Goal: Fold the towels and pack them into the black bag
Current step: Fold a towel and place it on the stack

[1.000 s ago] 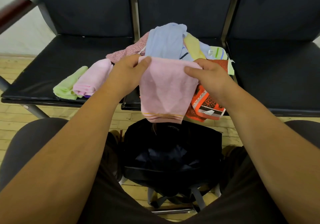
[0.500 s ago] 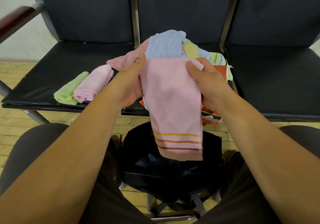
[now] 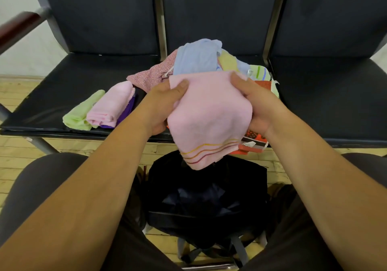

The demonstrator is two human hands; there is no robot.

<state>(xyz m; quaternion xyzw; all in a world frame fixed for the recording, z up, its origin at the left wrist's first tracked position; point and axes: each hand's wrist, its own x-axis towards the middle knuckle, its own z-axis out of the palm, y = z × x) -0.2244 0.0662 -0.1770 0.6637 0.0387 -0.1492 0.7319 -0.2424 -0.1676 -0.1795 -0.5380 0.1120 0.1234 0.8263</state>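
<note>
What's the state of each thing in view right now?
pink striped towel: partly folded, held in the air
left hand: grips its left edge
right hand: grips its right edge
black bag: open, between the knees
three towels: folded, on left seat
towel pile: unfolded, on middle seat

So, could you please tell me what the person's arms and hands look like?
The left forearm and right forearm are bare, no sleeve in view. The left hand and right hand wear no gloves; no ring, watch or bracelet shows.
</note>
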